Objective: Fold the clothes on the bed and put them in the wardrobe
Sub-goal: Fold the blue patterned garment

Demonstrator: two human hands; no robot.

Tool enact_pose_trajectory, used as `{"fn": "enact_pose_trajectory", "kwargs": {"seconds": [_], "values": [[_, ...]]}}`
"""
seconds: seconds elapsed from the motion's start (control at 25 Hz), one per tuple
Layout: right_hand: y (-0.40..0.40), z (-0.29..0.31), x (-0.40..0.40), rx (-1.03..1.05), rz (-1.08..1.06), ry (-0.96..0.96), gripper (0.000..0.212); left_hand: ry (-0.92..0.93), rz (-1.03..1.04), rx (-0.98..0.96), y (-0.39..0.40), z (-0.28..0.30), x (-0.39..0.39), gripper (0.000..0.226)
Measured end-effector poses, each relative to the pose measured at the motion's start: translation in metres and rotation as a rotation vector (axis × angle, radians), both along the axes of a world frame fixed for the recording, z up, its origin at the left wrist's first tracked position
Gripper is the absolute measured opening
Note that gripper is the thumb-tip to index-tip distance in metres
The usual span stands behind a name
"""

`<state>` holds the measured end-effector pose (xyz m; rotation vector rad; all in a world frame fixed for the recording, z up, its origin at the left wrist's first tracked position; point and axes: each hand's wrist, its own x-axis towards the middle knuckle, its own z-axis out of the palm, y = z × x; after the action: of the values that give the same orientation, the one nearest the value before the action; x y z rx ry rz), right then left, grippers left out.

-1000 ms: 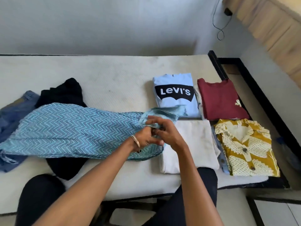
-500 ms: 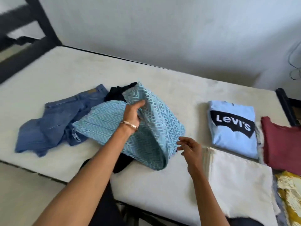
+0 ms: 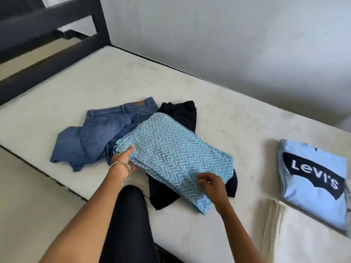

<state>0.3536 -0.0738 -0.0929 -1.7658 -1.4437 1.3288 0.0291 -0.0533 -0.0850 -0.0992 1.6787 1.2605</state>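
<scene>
While my left hand [image 3: 123,160] grips the folded turquoise zigzag-print cotton garment [image 3: 171,156] at its left end, my right hand [image 3: 212,185] pinches its near edge; beneath both grips lies a crumpled black garment [image 3: 182,114] on the white mattress [image 3: 114,86].

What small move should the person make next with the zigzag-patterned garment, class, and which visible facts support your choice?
Probably lift the folded zigzag garment clear and set it beside the folded Levi's shirt. It is already a compact fold, the left hand grips its left end and the right hand pinches its near edge, and it lies on an unfolded black garment beside unfolded jeans.
</scene>
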Motion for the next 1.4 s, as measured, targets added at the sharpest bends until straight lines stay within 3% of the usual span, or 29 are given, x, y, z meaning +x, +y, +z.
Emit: {"fn": "enact_pose_trajectory", "kwargs": {"seconds": [0.12, 0.2, 0.36, 0.4, 0.56, 0.68, 0.76, 0.92, 1.04, 1.12, 1.28, 1.4], "values": [[0.01, 0.002, -0.004, 0.01, -0.012, 0.013, 0.035, 0.167, 0.051, 0.05, 0.009, -0.004, 0.002, 0.023], [0.014, 0.005, -0.005, 0.02, -0.018, 0.005, 0.038, 0.223, 0.07, 0.018, 0.014, -0.006, 0.001, 0.039], [0.014, 0.005, -0.007, 0.029, -0.01, 0.015, 0.039, 0.019, 0.14, -0.043, 0.032, -0.077, -0.028, 0.107], [0.014, 0.006, -0.006, 0.03, -0.009, 0.026, 0.04, -0.035, 0.139, -0.028, 0.035, -0.082, -0.033, 0.109], [0.019, 0.015, 0.0, 0.029, -0.022, 0.054, 0.041, -0.042, 0.133, 0.062, 0.036, 0.018, 0.005, 0.071], [0.028, 0.034, 0.009, 0.079, -0.061, 0.106, 0.043, 0.067, 0.057, 0.266, 0.055, 0.08, 0.039, 0.048], [0.036, 0.054, 0.019, 0.148, -0.081, 0.158, 0.043, 0.077, -0.084, 0.442, 0.067, 0.121, 0.072, 0.042], [0.06, 0.126, 0.063, 0.361, -0.236, 0.343, 0.023, 0.061, -0.576, 0.722, 0.074, 0.207, 0.16, 0.025], [0.072, 0.186, 0.11, 0.505, -0.271, 0.464, 0.035, 0.034, -0.905, 0.848, 0.072, 0.26, 0.223, 0.039], [0.07, 0.214, 0.143, 0.589, -0.224, 0.499, 0.046, -0.055, -1.014, 0.87, 0.071, 0.284, 0.253, 0.048], [0.047, 0.239, 0.204, 0.51, -0.236, 0.663, 0.09, -0.274, -1.069, 0.871, 0.06, 0.317, 0.291, 0.026], [0.032, 0.242, 0.23, 0.365, -0.18, 0.803, 0.074, -0.291, -1.054, 0.834, 0.066, 0.31, 0.296, 0.026]]}}
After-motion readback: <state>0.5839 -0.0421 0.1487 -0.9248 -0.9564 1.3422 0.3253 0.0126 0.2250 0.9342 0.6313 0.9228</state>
